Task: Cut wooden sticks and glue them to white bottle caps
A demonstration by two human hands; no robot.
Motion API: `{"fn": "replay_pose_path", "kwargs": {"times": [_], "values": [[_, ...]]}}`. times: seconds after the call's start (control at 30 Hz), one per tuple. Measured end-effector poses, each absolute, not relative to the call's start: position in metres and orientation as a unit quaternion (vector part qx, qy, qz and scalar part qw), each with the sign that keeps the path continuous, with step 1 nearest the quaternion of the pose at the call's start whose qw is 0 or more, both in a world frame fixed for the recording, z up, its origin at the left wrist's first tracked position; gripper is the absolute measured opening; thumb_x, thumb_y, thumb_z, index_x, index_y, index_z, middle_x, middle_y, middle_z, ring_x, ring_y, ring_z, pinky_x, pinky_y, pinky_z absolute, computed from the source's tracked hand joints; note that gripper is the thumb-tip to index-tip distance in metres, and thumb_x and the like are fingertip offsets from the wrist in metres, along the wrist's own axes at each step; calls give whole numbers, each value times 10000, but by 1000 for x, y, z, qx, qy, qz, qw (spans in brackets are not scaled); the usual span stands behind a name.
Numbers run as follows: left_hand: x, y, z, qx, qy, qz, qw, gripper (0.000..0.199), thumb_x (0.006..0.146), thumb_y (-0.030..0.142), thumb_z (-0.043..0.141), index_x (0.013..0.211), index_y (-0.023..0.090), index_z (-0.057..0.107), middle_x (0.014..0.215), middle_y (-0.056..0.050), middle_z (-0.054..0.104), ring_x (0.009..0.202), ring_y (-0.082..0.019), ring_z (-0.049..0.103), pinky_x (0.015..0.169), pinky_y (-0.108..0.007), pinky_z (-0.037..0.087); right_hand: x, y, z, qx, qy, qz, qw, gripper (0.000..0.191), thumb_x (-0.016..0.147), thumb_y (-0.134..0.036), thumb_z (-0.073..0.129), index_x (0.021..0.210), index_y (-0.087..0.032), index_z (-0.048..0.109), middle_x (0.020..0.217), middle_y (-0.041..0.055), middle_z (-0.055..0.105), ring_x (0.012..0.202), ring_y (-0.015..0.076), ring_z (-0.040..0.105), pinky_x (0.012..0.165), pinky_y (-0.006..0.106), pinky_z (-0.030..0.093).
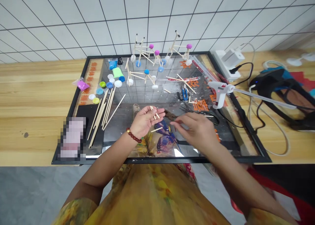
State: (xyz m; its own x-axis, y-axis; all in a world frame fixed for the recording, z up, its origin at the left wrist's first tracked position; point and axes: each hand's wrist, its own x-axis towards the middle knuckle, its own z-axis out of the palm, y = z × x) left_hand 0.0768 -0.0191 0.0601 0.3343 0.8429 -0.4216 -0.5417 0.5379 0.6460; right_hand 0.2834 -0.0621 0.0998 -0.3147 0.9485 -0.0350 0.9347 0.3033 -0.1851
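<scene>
My left hand [145,121] is closed around a few short wooden sticks [154,112], held between the thumb and fingers. A small gap to the right, my right hand [197,131] has its thumb and index finger drawn together; whether anything is between them is hidden. Below my left hand, another short wooden stick [157,129] shows against the glossy board [118,120]. Longer wooden sticks [104,112] lie in a loose bundle left of my left hand.
Stick models [145,74] with bottle-cap wheels stand at the back. Bottle caps [109,85] and green clay [117,72] lie on the left. A blue-handled cutter [184,93] and a glue gun [220,93] are on the right, with cables and a power strip [226,67] beyond.
</scene>
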Motion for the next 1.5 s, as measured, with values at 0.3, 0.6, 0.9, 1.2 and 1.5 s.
{"fn": "replay_pose_path", "kwargs": {"times": [0.3,0.6,0.9,1.2,1.5], "values": [[70,-10,59,236,405,503,726,202,860,261,793,935,175,626,890,-31,791,787,-134,759,840,-280,589,253,-48,72,-475,-867,113,94,227,1012,-308,558,1001,-190,751,958,81,735,896,221,625,803,322,410],[73,-12,60,181,385,491,760,37,925,132,680,889,138,679,958,-77,804,930,-178,778,991,-379,575,252,-42,67,-560,-754,221,264,234,1015,-300,470,986,-191,674,925,82,727,840,208,654,780,319,487],[76,-10,50,178,383,471,775,106,854,159,787,935,111,737,850,-39,763,777,-98,716,956,-299,574,231,-14,67,-539,-755,224,299,173,925,-249,567,903,-194,730,848,63,742,789,206,683,755,312,496],[72,-11,61,159,422,425,785,125,983,185,629,934,107,713,931,-135,799,899,-215,780,923,-373,567,250,-14,51,-464,-798,168,345,243,843,-255,743,1066,-207,658,918,58,679,823,237,652,695,341,516],[73,-13,55,238,424,422,765,208,823,254,842,934,108,744,873,-114,803,853,-190,779,793,-266,566,248,-14,38,-480,-782,168,361,262,863,-331,742,1078,-219,641,933,60,684,829,244,652,718,369,514]]}}
